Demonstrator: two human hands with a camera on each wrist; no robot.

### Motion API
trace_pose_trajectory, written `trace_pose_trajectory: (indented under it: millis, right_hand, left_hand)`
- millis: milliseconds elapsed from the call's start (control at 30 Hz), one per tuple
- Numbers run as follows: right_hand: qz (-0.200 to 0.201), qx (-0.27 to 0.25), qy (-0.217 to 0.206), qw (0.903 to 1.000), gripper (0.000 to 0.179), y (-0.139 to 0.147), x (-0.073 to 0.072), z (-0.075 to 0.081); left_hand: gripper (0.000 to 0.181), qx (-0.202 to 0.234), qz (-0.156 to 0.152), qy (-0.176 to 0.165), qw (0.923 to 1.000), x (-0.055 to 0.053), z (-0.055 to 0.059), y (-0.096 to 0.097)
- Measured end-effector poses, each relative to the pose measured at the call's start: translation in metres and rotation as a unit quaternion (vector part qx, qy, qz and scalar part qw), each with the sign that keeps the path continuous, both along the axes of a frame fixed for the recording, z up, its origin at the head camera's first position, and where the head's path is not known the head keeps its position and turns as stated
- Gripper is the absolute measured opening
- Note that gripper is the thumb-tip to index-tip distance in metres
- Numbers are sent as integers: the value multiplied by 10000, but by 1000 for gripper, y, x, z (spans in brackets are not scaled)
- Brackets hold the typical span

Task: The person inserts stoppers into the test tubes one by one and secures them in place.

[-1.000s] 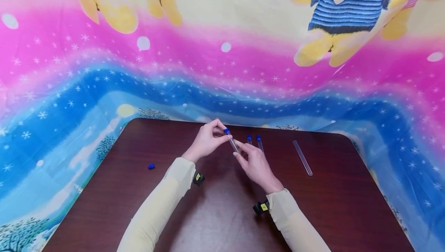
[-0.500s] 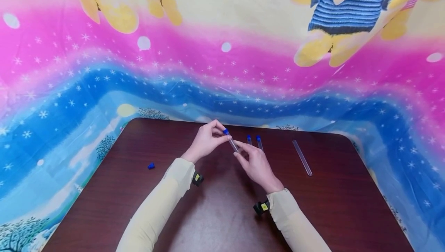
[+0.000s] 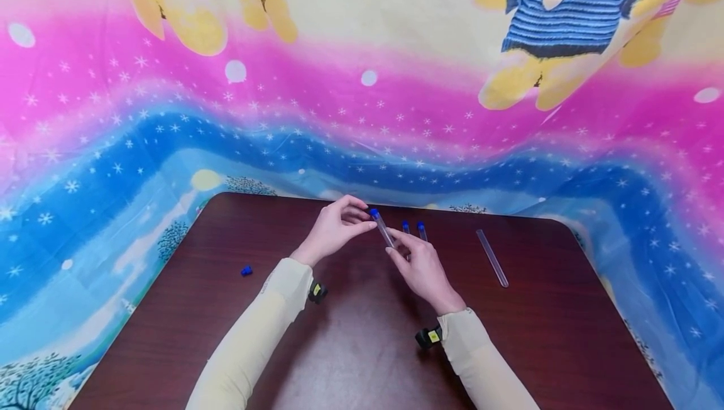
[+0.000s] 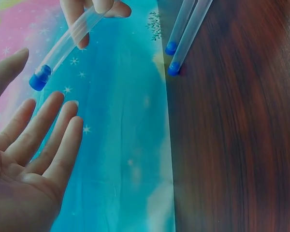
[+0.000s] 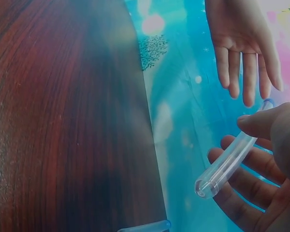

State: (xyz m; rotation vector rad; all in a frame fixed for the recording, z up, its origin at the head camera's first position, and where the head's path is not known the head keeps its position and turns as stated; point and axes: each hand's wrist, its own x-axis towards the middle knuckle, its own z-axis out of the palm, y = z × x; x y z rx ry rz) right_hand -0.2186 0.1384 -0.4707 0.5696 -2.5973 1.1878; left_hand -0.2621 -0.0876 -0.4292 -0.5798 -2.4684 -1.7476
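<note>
My right hand [image 3: 421, 268] pinches a clear test tube [image 5: 227, 164] between thumb and fingers, holding it tilted above the table. A blue cap [image 4: 39, 78] sits in the tube's upper end. Beside that cap my left hand [image 3: 335, 227] is spread, its fingers straight and holding nothing; the left wrist view shows a gap between them and the cap. Behind the right hand lie two more capped test tubes [image 3: 422, 230], partly hidden by it in the head view.
An uncapped clear test tube [image 3: 492, 258] lies at the right of the dark wooden table [image 3: 351, 360]. At the left is a loose blue cap [image 3: 246, 270]. A printed cloth [image 3: 362, 114] hangs along the table's far edge.
The left hand's fingers have let go of the blue cap and spread apart. My right hand has shifted slightly right with the capped test tube.
</note>
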Motion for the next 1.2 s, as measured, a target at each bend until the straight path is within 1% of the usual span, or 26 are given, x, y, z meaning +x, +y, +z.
trace_pose_trajectory:
  millis: [233, 433, 600, 700, 833, 1200]
  right_hand:
    - [-40, -107, 85, 9999, 43, 4, -2, -2]
    - [-152, -122, -69, 9998, 43, 8, -3, -2]
    - [-199, -200, -135, 9995, 42, 11, -2, -2]
    - [-226, -235, -46, 9995, 43, 13, -2, -2]
    - [-325, -152, 80, 9993, 42, 16, -3, -1]
    - [-525, -101, 114, 9985, 40, 25, -6, 3]
  left_hand:
    - [41, -295, 109, 90, 9995, 1, 1, -5]
    - [41, -389, 179, 185, 9989, 1, 2, -11]
    - [44, -441, 242, 186, 9986, 2, 2, -15]
    - [47, -464, 266, 204, 9984, 2, 1, -19]
    - [52, -517, 319, 231, 9979, 2, 1, -23]
    - [55, -555, 395, 148, 9976, 6, 3, -38]
